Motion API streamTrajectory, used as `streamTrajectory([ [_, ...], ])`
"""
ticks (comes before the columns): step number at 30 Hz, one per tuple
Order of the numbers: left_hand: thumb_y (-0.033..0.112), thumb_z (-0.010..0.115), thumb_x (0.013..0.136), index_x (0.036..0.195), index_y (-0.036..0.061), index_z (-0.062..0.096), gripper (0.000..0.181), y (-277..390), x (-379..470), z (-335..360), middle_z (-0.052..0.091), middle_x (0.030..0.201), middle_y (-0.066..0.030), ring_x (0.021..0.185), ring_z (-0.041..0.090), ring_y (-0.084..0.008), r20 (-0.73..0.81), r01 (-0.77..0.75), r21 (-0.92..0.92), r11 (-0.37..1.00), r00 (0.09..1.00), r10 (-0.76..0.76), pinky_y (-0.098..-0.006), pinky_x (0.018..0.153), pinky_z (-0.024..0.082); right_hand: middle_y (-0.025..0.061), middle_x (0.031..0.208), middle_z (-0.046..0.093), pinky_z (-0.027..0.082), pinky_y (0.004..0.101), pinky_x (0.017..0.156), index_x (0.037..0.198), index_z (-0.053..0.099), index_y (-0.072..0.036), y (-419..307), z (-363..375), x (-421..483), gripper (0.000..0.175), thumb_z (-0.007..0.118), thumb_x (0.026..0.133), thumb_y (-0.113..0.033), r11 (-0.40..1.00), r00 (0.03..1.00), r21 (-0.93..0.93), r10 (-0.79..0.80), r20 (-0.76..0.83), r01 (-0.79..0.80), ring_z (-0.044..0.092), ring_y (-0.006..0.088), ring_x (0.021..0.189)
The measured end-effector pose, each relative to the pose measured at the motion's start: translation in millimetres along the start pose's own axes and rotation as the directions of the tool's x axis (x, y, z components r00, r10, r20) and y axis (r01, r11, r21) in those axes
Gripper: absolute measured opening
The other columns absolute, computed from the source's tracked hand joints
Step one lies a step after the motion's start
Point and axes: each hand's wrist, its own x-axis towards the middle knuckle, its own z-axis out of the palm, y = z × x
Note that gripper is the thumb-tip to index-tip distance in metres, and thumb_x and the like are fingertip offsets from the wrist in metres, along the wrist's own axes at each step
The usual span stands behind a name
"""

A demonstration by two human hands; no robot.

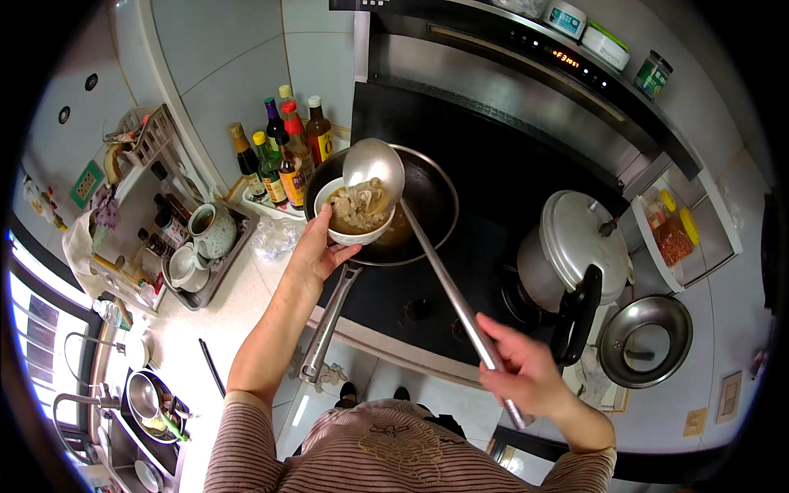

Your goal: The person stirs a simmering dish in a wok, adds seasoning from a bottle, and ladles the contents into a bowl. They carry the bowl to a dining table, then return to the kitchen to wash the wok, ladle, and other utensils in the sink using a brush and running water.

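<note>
My left hand (323,246) holds a white bowl (360,238) over the left part of a dark wok (441,185). Pieces of meat in brown broth (357,208) fill much of the bowl. Around the metal handle of a large ladle (373,163) my right hand (518,365) is closed, at the lower right. The ladle's head is tipped at the bowl's upper right rim, against the food. Some brown broth shows in the wok beneath the bowl. The wok's metal handle (327,333) points towards me, below my left hand.
A pressure cooker (555,252) stands on the right of the black stove (382,314). Sauce bottles (290,166) crowd the back left corner. A tray (237,256) with a teapot (212,231) is on the left counter; the sink (129,459) lies lower left. A metal ring (678,339) is at the right.
</note>
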Motion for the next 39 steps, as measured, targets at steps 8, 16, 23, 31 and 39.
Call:
streamTrajectory([
  [8,0.044,0.05,0.09,0.121,0.0122,0.042,0.046,2.0,-5.1,-2.9,0.057,0.108,-0.0105,0.088,0.062,-0.0268,0.032,-0.038,-0.015,0.999,0.999,0.038,-0.0378,0.064,0.057,0.0182,0.082,0.058,0.051,0.0371,0.052,0.137,0.028,-0.002,26.7,7.6,-6.2,0.069,0.057,0.074,-0.004,0.471,0.925,-0.84,-0.37,0.09,0.27,0.061,0.0297,0.059],
  [16,0.043,0.051,0.089,0.121,0.0128,0.043,0.044,9.1,-15.3,-20.3,0.056,0.108,-0.0098,0.083,0.062,-0.026,-0.014,-0.067,-0.025,0.997,0.998,0.067,-0.0367,0.062,0.057,0.0042,0.079,0.055,0.043,0.0224,0.046,0.14,0.028,-0.006,24.9,-8.9,-2.1,0.065,0.056,0.081,0.002,0.97,0.996,0.225,-0.093,0.002,0.09,0.052,0.009,0.053],
  [23,0.043,0.05,0.09,0.121,0.0122,0.046,0.044,20.7,-41.3,-64.4,0.054,0.108,-0.0095,0.084,0.061,-0.0255,-0.118,-0.116,-0.021,0.993,0.987,0.112,-0.0331,0.058,0.058,0.0092,0.078,0.058,0.045,0.0266,0.05,0.136,0.034,-0.002,68.5,-13.9,69.7,0.064,0.057,0.076,-0.001,0.998,0.98,-0.068,-0.012,-0.199,-0.001,0.056,0.017,0.053],
  [31,0.048,0.046,0.09,0.126,0.0144,0.041,0.05,1.7,-66.9,-154.2,0.053,0.117,-0.0085,0.086,0.062,-0.0252,-0.232,-0.148,-0.045,0.988,0.963,0.134,-0.0316,0.059,0.058,0.0245,0.101,0.057,0.046,0.0442,0.077,0.131,0.038,0.0,107.1,11.1,151.0,0.059,0.055,0.074,-0.004,0.708,0.908,-0.675,-0.396,-0.137,0.207,0.056,0.0412,0.091],
  [39,0.043,0.049,0.09,0.127,0.012,0.037,0.049,-46.8,-81.6,-258.8,0.052,0.12,-0.0112,0.088,0.063,-0.0289,-0.305,-0.2,-0.156,0.967,0.941,0.145,-0.0343,0.06,0.059,0.0201,0.096,0.054,0.05,0.0441,0.063,0.137,0.033,-0.009,92.7,-13.6,66.3,0.068,0.057,0.073,-0.003,0.387,0.968,-0.893,-0.19,0.164,0.228,0.059,0.0365,0.073],
])
